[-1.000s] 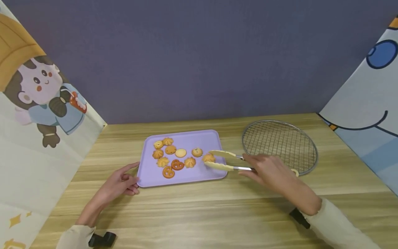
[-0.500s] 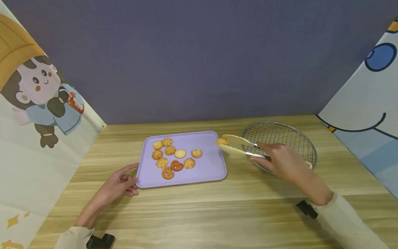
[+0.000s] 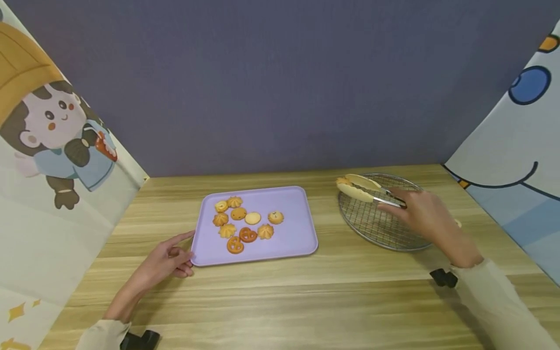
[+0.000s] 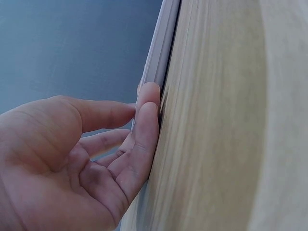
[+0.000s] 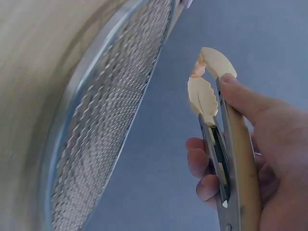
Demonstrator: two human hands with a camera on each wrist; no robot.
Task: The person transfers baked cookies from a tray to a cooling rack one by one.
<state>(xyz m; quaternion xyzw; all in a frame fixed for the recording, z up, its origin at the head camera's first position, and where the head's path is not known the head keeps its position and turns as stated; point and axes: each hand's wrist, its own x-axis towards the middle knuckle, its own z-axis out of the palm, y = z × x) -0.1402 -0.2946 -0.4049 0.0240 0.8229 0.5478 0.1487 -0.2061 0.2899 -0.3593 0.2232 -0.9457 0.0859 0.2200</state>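
Observation:
My right hand (image 3: 422,214) grips a pair of tongs (image 3: 355,193) with cream scalloped tips. Between those tips is a small golden cookie (image 3: 343,181), held over the left edge of a round wire rack (image 3: 378,226). The right wrist view shows the cookie (image 5: 198,66) partly hidden by the tongs' tips, with the mesh to the left. At the near left corner of a lilac tray (image 3: 295,209), my left hand (image 3: 164,260) pinches the rim. In the left wrist view the thumb is on one side of the rim and fingertips (image 4: 147,96) on the other.
Several cookies lie mostly on the tray's left half, among them two pretzels (image 3: 242,239), a plain round one (image 3: 253,218) and star-shaped ones. Tray and rack sit on a wood-grain table (image 3: 280,301), with a dark partition (image 3: 280,97) behind and printed panels at both sides.
The tongs have taken the rightmost cookie off the tray and carried it up and rightward over the rack. My left hand has stayed at the tray's corner.

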